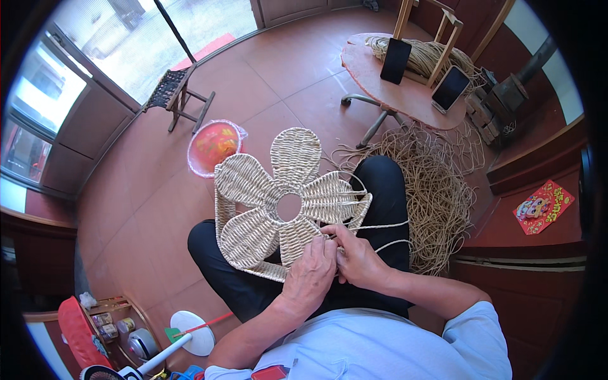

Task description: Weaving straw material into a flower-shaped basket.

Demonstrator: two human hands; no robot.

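Note:
A flower-shaped piece woven from pale twisted cord [296, 155] rests across my lap, its petals set around a round central hole. Behind the petals shows a woven side wall [225, 218]. My left hand [311, 271] is closed on the lower right edge of the weave, fingers together. Beside it, touching, my right hand [360, 254] pinches at the same edge; a small dark tip shows between its fingers, too small to name. Loose cord strands [391, 225] run rightward from near my right hand. A thin loop of cord arches over the right petal.
A large heap of loose cord [437, 202] covers the floor to my right. Beyond it, a round table [361, 66] carries a cord coil and two phones. A red basin [215, 149] and a folding stool [180, 98] stand ahead left. A shelf of jars [120, 323] is lower left.

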